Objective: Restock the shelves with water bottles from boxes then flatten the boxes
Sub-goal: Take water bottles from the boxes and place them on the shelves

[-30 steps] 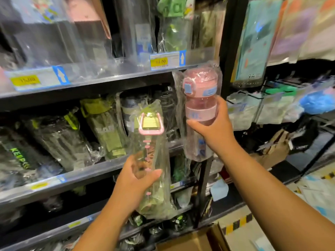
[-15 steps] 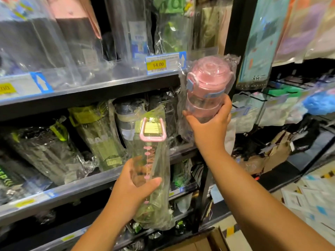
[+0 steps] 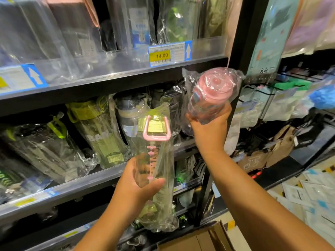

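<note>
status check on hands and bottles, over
Left hand grips tall clear bagged bottle with pink handle, upright. Right hand holds pink bagged bottle, tilted, before middle shelf. Shelf packed with bagged bottles.

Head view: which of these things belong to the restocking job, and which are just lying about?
Job: clear bottle in the left hand; pink bottle in the right hand; shelf; box.
Lying about: papers on the floor; brown bags; price tag.
</note>
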